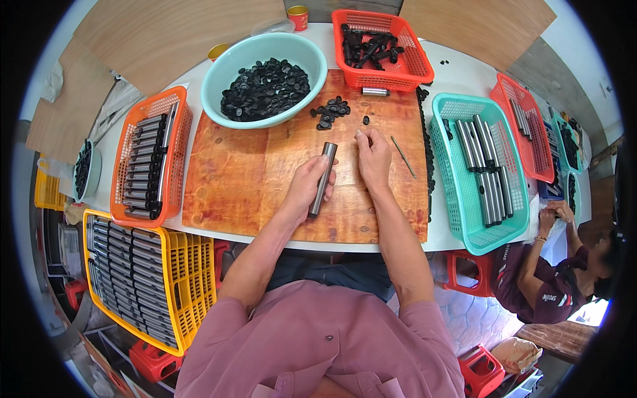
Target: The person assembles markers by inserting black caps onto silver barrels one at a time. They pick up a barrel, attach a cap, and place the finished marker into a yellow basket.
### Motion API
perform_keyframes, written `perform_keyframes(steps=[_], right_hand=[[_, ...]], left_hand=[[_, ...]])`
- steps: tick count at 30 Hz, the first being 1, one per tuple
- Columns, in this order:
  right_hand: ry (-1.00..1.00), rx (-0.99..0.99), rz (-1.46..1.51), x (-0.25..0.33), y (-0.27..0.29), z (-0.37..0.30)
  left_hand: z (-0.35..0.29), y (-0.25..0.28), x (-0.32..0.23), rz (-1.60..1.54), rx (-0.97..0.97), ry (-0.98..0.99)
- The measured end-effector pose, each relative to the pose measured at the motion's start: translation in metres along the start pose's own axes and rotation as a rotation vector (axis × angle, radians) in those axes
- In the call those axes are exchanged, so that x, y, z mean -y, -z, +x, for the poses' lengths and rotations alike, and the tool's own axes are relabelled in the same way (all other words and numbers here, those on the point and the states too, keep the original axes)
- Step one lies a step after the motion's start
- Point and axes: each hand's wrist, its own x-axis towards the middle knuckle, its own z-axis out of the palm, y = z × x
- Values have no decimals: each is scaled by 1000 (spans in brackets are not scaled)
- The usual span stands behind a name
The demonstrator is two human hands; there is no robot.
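Note:
My left hand is wrapped round a shiny metal tube, tilted with its top leaning away to the right over the brown wooden board. To its right, my right hand is closed, thumb and fingertips pressed together; whether anything small is between them is hidden. Just beyond those fingertips lies a single black plastic cap. A small pile of black caps sits farther back on the board. Right of my right hand rests a thin greenish rod.
A pale green bowl of black caps stands at the back left. Orange and green baskets with tubes flank the board. A red basket holds black parts. A yellow crate of tubes is lower left. Another person works at right.

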Motion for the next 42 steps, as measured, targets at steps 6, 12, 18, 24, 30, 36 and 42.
perform_keyframes(steps=[6, 12, 18, 24, 30, 36, 42], right_hand=[[16, 3, -13, 1, 1, 0], [8, 3, -18, 0, 0, 0], [28, -3, -20, -4, -1, 1], [-81, 25, 164, 3, 0, -4], [-113, 211, 300, 52, 7, -45], [-116, 222, 225, 60, 2, -60], [-271, 302, 292, 63, 8, -53]], left_hand=[[2, 5, 4, -10, 29, -7], [1, 6, 7, 22, 5, -20], [5, 9, 5, 66, 18, -34], [9, 12, 4, -50, 20, -35], [7, 18, 8, -268, 62, -78], [10, 24, 20, -338, 54, -148], [8, 23, 19, -258, 31, -162]])
